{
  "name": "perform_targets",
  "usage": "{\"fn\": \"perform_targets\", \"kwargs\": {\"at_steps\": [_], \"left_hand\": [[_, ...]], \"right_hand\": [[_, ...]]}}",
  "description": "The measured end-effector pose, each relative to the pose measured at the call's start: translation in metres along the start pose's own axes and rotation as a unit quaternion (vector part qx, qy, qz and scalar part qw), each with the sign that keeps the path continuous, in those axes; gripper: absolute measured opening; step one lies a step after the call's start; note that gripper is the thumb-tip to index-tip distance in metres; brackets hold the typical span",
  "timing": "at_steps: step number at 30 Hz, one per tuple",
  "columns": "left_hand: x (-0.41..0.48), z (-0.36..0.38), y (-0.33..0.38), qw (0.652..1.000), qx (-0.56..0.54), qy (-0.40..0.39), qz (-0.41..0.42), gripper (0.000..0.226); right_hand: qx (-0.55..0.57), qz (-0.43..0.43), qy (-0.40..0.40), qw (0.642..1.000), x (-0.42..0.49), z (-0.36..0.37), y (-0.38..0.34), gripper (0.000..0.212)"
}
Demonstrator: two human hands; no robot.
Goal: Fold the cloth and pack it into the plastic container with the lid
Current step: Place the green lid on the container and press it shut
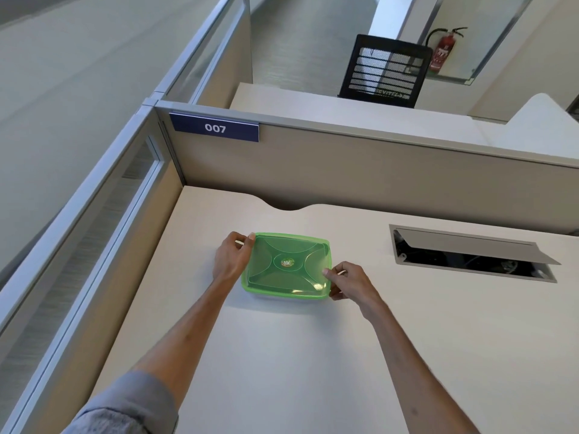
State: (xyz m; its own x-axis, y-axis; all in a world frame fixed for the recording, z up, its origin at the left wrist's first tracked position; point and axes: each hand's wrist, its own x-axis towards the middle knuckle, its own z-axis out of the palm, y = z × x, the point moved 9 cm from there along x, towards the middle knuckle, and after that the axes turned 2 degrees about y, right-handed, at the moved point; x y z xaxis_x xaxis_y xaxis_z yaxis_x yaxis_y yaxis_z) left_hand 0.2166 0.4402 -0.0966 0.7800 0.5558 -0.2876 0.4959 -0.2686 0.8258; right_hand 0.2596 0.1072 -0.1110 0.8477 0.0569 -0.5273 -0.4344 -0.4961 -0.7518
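Observation:
A rectangular plastic container with a translucent green lid (286, 266) lies flat on the white desk (282, 355), the lid on top of it. My left hand (232, 256) grips the lid's far left corner with thumb and fingers. My right hand (349, 281) pinches the lid's right edge near the front corner. No cloth is visible on the desk; whether it lies inside the container is hard to tell through the lid.
A beige cubicle partition (376, 170) with a blue "007" sign (215, 128) stands behind the desk. An open cable hatch (470, 253) is set into the desk at the right. A black mesh chair (387, 72) and a fire extinguisher (443, 50) are beyond.

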Motion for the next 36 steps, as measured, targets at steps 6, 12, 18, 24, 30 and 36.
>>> {"fn": "perform_targets", "kwargs": {"at_steps": [6,12,18,24,30,36], "left_hand": [[0.01,0.006,0.004,0.999,-0.037,-0.008,0.025,0.028],[0.01,0.017,-0.006,0.997,-0.073,0.029,-0.006,0.029],[0.016,0.031,-0.023,0.975,-0.18,0.041,-0.12,0.031],[0.007,0.031,-0.027,0.973,-0.189,0.077,-0.107,0.03],[0.001,0.033,-0.026,0.972,-0.191,0.078,-0.113,0.025],[0.005,0.035,-0.026,0.974,-0.182,0.073,-0.113,0.037]], "right_hand": [[0.015,-0.004,0.056,0.998,0.008,-0.015,-0.012,0.033],[-0.002,-0.049,0.118,0.992,0.023,-0.009,-0.051,0.033],[-0.011,-0.029,0.143,0.989,0.036,-0.006,-0.046,0.032],[0.031,0.017,0.117,0.993,0.047,-0.008,-0.039,0.039],[0.058,0.069,0.087,0.992,0.054,-0.007,-0.038,0.036],[0.076,0.091,0.027,0.993,0.051,-0.005,-0.036,0.032]]}}
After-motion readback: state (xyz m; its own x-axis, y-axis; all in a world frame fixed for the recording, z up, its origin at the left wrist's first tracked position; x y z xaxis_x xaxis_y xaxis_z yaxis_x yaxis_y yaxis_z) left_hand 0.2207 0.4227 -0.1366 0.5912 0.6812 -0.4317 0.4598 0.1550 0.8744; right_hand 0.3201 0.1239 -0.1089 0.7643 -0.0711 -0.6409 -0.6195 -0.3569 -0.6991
